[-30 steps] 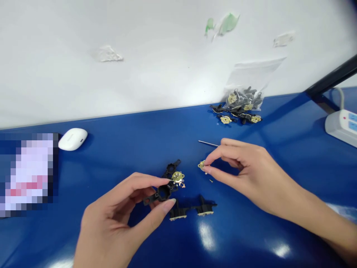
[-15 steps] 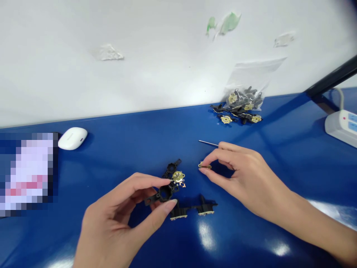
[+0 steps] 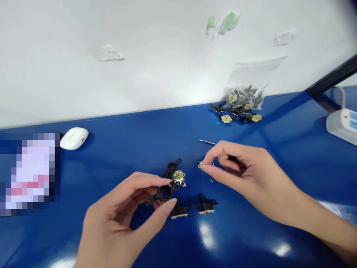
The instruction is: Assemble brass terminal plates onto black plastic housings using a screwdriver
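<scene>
My left hand holds a black plastic part with a round opening, between thumb and fingers. Just behind it lie another black part, a round gold plate and small copper pieces. Thumb and index finger of my right hand pinch something small at a gold plate on the blue table; the fingertips hide most of it. A tiny gold screw lies below that hand. Two black parts with gold undersides stand near the front.
Beyond my right hand shows a thin metal shaft. A clear bag and loose black-and-gold parts are at the wall. A white case and a blurred screen are left, a power strip right.
My right hand has shifted slightly, its thumb and index finger closing together at the gold plate. The tiny gold screw below it has come into view. My left hand has hardly moved.
</scene>
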`<state>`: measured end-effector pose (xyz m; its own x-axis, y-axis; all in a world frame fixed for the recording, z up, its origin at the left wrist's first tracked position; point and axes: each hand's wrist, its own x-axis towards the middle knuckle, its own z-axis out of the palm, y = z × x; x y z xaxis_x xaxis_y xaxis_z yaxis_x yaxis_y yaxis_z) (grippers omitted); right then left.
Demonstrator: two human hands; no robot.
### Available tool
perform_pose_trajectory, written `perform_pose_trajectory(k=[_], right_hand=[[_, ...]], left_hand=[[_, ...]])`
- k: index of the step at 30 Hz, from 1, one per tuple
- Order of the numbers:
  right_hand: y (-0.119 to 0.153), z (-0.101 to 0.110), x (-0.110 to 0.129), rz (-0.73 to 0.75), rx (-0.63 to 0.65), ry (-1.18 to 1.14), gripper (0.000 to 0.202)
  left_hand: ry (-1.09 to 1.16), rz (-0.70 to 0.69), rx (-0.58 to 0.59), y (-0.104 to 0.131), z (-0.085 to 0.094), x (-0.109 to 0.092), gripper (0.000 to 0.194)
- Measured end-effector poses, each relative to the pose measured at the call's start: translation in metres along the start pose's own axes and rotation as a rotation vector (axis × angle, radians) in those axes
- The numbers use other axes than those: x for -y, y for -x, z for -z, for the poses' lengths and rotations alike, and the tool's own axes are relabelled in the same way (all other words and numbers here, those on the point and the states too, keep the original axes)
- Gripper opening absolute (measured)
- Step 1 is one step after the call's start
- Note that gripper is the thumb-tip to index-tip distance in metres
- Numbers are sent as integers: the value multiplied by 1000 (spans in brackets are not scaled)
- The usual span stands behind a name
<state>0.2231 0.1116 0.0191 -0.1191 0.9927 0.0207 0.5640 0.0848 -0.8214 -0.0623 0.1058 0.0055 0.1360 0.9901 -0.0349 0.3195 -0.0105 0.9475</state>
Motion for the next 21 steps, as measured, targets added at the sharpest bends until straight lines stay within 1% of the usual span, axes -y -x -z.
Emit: perform_pose_trajectory(k=[2, 4, 8, 12, 14, 18, 21], right_hand=[[-1, 6, 4, -72, -13, -171, 27], [-3, 13, 5, -111, -54, -266, 33], [-7, 25, -6, -98, -179, -187, 34], [-10, 37, -21, -78, -267, -21, 39], [-9, 45, -25, -71, -253, 87, 40], [-4, 65, -33, -43, -146, 279, 43], [4, 78, -44, 7, -60, 399, 35]], left_hand=[[28, -14, -4, 2, -3, -4, 22], [64, 13, -22, 4, -6, -10, 25], [93, 79, -62, 7, -9, -17, 25], [63, 88, -92, 6, -7, -16, 26], [53, 74, -83, 4, -6, -14, 26], [30, 50, -75, 2, -5, -11, 25], [7, 48, -77, 2, -6, -10, 23]])
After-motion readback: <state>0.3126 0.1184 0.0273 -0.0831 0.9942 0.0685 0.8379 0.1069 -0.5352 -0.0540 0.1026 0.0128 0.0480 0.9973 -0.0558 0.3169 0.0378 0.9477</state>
